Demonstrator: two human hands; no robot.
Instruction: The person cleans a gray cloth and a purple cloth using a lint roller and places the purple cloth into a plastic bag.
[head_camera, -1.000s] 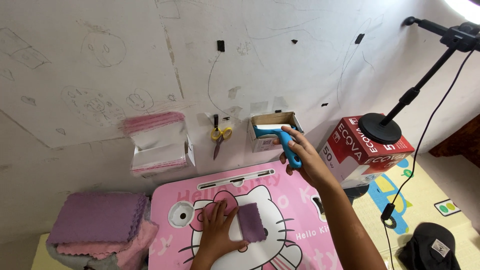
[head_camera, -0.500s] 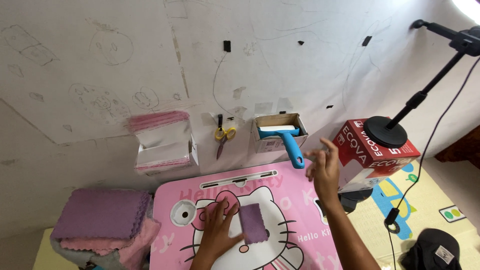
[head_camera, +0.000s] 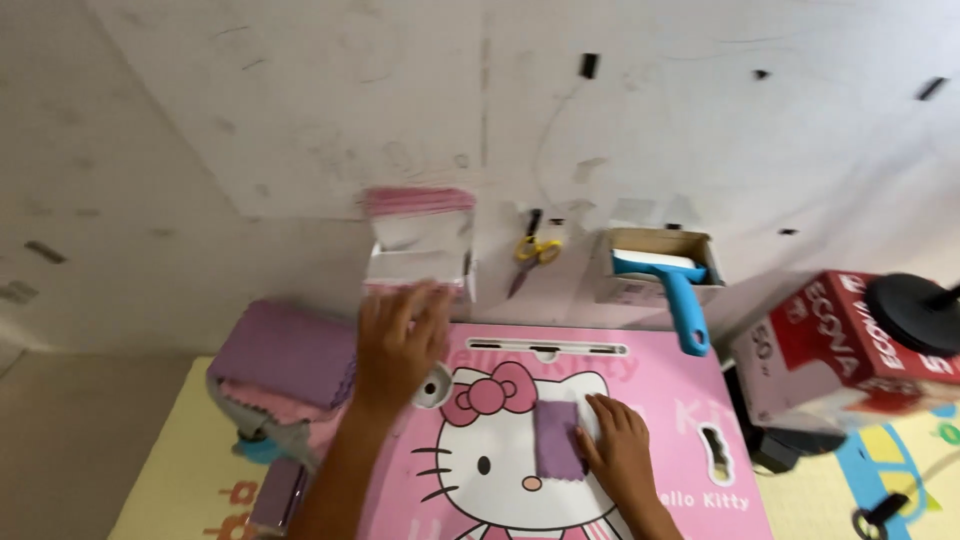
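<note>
Yellow-handled scissors (head_camera: 536, 250) — blue lint roller (head_camera: 672, 283) — red box (head_camera: 850, 345).

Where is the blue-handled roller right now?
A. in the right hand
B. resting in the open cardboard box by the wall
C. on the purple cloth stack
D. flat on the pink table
B: the blue-handled roller sits in the cardboard box, handle sticking out, with neither hand touching it.

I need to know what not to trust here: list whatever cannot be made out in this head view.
- Left hand: motion-blurred, so contact with the bag pack cannot be told.
- Purple cloth: its right edge lies under the right hand.
- Purple stack: partly hidden behind the left arm.
- Black stand base: cut off by the right edge of the picture.
</note>
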